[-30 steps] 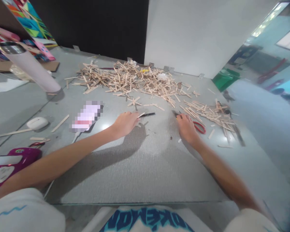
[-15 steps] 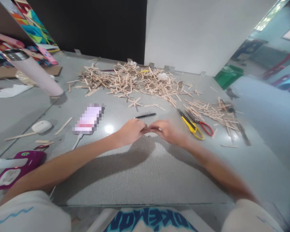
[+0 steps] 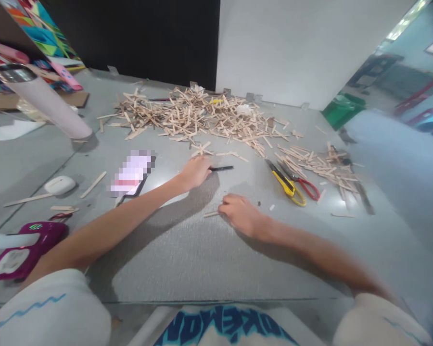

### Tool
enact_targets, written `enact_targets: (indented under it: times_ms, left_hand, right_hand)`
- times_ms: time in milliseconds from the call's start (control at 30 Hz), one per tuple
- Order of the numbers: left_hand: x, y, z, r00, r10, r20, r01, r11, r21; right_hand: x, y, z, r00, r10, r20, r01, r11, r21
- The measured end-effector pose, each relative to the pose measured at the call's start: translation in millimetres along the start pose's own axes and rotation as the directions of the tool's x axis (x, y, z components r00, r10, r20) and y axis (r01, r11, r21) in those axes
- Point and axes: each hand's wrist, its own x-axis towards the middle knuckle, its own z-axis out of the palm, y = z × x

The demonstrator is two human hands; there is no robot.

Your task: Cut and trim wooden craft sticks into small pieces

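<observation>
My left hand (image 3: 195, 173) reaches forward over the grey table (image 3: 209, 259) and closes its fingers on the near end of a black pen (image 3: 222, 168). Nearer to me, my right hand (image 3: 240, 215) rests on the table with fingers curled, pinching a short wooden stick (image 3: 211, 214) that lies flat and pokes out to the left. A big heap of wooden sticks (image 3: 198, 117) lies beyond both hands.
Yellow-handled snips (image 3: 286, 182) and red-handled scissors (image 3: 305, 185) lie right of my hands, beside a smaller stick pile (image 3: 317, 163). A phone (image 3: 132, 174), a white earbud case (image 3: 59, 185), a white tube (image 3: 45, 101) and a magenta tool (image 3: 21, 245) are at the left.
My hands met over a stick half a second ago, then parted. The left hand moved forward to the black pen. The right hand pulled back toward me with the stick.
</observation>
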Motion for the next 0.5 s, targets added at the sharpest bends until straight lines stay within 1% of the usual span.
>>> enact_targets:
  times_ms: [33, 100, 167, 233, 400, 500]
  left_hand:
    - [-0.5, -3.6, 1.3, 1.000, -0.028, 0.004, 0.028, 0.999, 0.020]
    - [-3.7, -12.4, -1.4, 0.996, -0.087, 0.002, 0.086, 0.995, 0.058]
    - [-7.5, -21.7, -8.9, 0.990, -0.141, -0.008, 0.141, 0.986, 0.083]
    - [-10.1, -29.6, -18.3, 0.982, -0.186, -0.025, 0.187, 0.978, 0.097]
    - [-12.9, -40.4, -40.7, 0.967, -0.243, -0.079, 0.251, 0.962, 0.111]
    - [-16.0, -43.3, -53.4, 0.960, -0.254, -0.120, 0.268, 0.956, 0.117]
  right_hand:
    - [5.7, 7.7, -1.6, 1.000, 0.015, -0.005, -0.015, 1.000, 0.000]
    - [17.9, 26.2, -5.1, 0.995, 0.092, -0.037, -0.091, 0.996, 0.021]
    - [30.6, 48.1, -8.4, 0.979, 0.193, -0.062, -0.189, 0.980, 0.060]
    - [42.7, 71.5, -11.9, 0.966, 0.245, -0.085, -0.241, 0.969, 0.050]
    - [63.8, 123.8, -27.4, 0.892, 0.412, -0.183, -0.416, 0.909, 0.018]
    - [69.6, 142.2, -40.9, 0.845, 0.493, -0.207, -0.498, 0.867, 0.027]
